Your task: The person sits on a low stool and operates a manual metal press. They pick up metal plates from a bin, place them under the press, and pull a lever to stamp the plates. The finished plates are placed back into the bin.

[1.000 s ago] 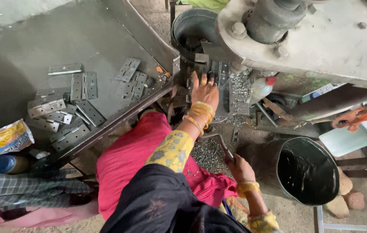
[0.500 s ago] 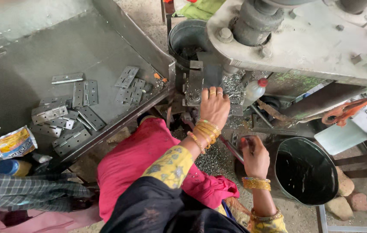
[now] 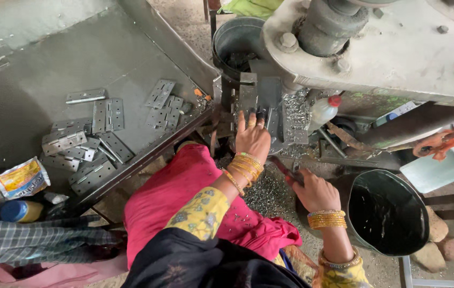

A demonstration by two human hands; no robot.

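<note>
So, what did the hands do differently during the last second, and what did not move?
The left hand stayed up at the press fixture, fingers now closer together. The right hand rose from low beside the lap and now has its grip on a dark handle. The hinges on the tray and the black bucket stayed put.

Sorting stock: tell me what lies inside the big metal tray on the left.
The tray holds scattered flat hinges, some stacked, so lower ones are partly covered. A small orange bit lies near its right edge. A checked cloth hides the near corner.
</note>
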